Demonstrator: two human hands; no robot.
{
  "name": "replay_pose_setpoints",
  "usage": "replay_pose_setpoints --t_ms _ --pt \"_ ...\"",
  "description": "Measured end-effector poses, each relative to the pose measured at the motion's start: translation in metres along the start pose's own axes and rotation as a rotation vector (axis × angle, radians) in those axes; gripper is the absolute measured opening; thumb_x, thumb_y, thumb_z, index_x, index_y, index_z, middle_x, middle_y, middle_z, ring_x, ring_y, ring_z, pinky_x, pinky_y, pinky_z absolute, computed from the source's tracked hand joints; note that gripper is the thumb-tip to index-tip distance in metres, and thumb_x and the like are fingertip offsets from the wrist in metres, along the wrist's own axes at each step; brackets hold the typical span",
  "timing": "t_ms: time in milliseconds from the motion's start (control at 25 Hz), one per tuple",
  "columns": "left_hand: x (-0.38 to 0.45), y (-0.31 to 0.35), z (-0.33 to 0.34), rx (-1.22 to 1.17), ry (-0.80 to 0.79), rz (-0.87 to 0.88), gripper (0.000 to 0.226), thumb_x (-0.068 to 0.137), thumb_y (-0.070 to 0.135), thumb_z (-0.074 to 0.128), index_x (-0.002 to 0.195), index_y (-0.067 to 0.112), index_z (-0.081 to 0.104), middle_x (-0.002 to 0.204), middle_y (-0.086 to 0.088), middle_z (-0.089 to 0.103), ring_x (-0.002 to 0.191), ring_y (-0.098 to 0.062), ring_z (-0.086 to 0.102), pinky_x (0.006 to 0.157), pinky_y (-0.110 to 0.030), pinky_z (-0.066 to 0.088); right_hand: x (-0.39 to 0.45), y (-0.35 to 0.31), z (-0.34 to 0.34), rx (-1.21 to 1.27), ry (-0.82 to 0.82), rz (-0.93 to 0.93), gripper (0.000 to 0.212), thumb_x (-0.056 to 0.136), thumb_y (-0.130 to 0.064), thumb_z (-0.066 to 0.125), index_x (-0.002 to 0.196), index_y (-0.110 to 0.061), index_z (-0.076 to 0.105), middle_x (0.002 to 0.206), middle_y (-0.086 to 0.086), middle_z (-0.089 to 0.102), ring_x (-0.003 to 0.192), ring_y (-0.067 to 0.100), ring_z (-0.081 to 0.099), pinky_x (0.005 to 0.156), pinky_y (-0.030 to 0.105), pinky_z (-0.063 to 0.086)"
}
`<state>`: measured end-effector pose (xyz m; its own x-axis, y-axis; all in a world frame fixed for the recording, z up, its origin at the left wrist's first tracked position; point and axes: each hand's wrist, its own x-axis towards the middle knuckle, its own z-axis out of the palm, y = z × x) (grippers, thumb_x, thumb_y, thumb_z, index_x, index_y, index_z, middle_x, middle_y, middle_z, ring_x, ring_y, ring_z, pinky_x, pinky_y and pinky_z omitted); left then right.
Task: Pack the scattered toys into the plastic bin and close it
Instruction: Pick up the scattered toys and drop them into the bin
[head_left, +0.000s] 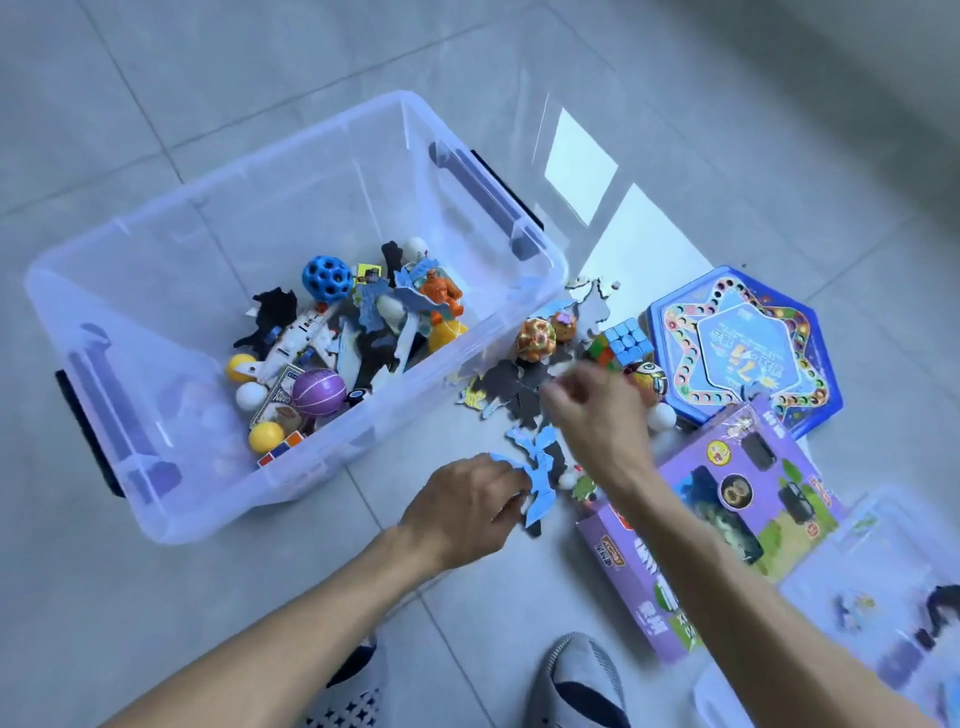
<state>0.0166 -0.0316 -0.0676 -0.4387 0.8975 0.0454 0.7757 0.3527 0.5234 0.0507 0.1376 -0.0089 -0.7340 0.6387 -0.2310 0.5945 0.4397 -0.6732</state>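
Observation:
A clear plastic bin stands open on the tiled floor, with balls, a toy plane, an orange figure and foam pieces heaped inside. To its right lie scattered foam puzzle pieces, an orange ball, a puzzle cube, a blue hexagonal game tin and a purple toy box. My left hand grips light-blue foam pieces on the floor. My right hand is blurred, its fingers curled over the dark foam pieces; whether it holds one is unclear.
The bin's clear lid lies at the lower right. A white ball and a yellow-black ball sit by the tin. Two slippered feet stand at the bottom edge. Bright light patches fall on the tiles behind the toys.

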Motion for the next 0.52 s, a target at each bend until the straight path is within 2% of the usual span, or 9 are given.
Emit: replay_pose_setpoints --t_ms 80,160,200,240,280,320,400,480,520 --pt "0.018 -0.012 0.029 0.098 -0.156 0.007 0.021 0.088 0.027 0.050 0.097 0.014 0.064 0.092 -0.002 0.065 0.082 -0.025 0.060 0.064 -0.038 0.054 -0.030 0.051 0.035 -0.280 -0.125 0.093 0.020 0.086 -0.035 0.058 0.079 -0.018 0.066 0.073 0.006 0.071 0.070 0.027 0.067 0.059 0.033 0.047" --pt "0.033 -0.023 0.051 0.249 -0.277 -0.068 0.039 0.090 0.035 0.058 0.121 0.012 0.055 0.118 -0.006 0.057 0.102 -0.028 0.056 0.075 -0.040 0.051 -0.052 0.088 0.063 -0.559 -0.192 -0.008 0.025 0.081 -0.038 0.064 0.074 -0.014 0.063 0.074 0.010 0.069 0.075 0.035 0.065 0.060 0.035 0.041" --pt "0.036 -0.028 0.057 0.306 -0.287 -0.100 0.046 0.087 0.038 0.064 0.123 0.013 0.054 0.119 -0.006 0.056 0.103 -0.028 0.055 0.075 -0.038 0.049 -0.057 0.093 0.073 -0.659 -0.229 -0.079 0.027 0.076 -0.038 0.070 0.070 -0.013 0.061 0.070 0.010 0.067 0.072 0.035 0.063 0.061 0.036 0.043" --pt "0.034 -0.030 0.060 0.333 -0.250 -0.127 0.045 0.082 0.039 0.070 0.117 0.014 0.057 0.113 -0.005 0.058 0.098 -0.026 0.057 0.071 -0.035 0.049 -0.057 0.095 0.082 -0.718 -0.220 -0.127 0.029 0.071 -0.036 0.076 0.068 -0.012 0.060 0.066 0.011 0.064 0.069 0.035 0.062 0.062 0.038 0.045" --pt "0.029 -0.032 0.063 0.309 -0.208 -0.168 0.041 0.078 0.038 0.074 0.109 0.015 0.060 0.104 -0.005 0.060 0.092 -0.025 0.058 0.069 -0.034 0.048 -0.055 0.097 0.090 -0.744 -0.186 -0.154 0.030 0.069 -0.034 0.079 0.067 -0.012 0.059 0.063 0.011 0.063 0.067 0.034 0.061 0.062 0.039 0.046" --pt "0.022 -0.033 0.063 0.183 -0.214 -0.262 0.035 0.079 0.036 0.074 0.104 0.015 0.059 0.100 -0.005 0.060 0.090 -0.025 0.057 0.070 -0.033 0.046 -0.053 0.098 0.094 -0.759 -0.130 -0.147 0.031 0.070 -0.033 0.080 0.069 -0.012 0.058 0.062 0.011 0.063 0.067 0.034 0.060 0.063 0.039 0.046" --pt "0.004 -0.032 0.065 -0.062 -0.233 -0.414 0.027 0.082 0.027 0.069 0.102 0.014 0.055 0.097 -0.005 0.062 0.090 -0.026 0.058 0.074 -0.031 0.040 -0.047 0.101 0.097 -0.701 -0.093 -0.047 0.031 0.075 -0.036 0.075 0.082 -0.013 0.055 0.071 0.010 0.066 0.076 0.034 0.061 0.067 0.040 0.042" --pt "-0.010 -0.031 0.067 -0.121 -0.258 -0.465 0.018 0.082 0.023 0.065 0.096 0.015 0.058 0.092 -0.003 0.063 0.088 -0.025 0.059 0.072 -0.029 0.039 -0.043 0.105 0.095 -0.600 -0.131 0.034 0.029 0.077 -0.032 0.068 0.092 -0.015 0.051 0.085 0.008 0.066 0.088 0.034 0.058 0.073 0.040 0.037" --pt "-0.015 -0.032 0.066 -0.177 -0.236 -0.516 0.013 0.082 0.023 0.065 0.091 0.015 0.060 0.090 -0.001 0.061 0.087 -0.023 0.059 0.070 -0.029 0.039 -0.043 0.108 0.093 -0.552 -0.155 0.030 0.025 0.076 -0.029 0.066 0.090 -0.015 0.051 0.087 0.007 0.065 0.088 0.034 0.057 0.073 0.040 0.036"
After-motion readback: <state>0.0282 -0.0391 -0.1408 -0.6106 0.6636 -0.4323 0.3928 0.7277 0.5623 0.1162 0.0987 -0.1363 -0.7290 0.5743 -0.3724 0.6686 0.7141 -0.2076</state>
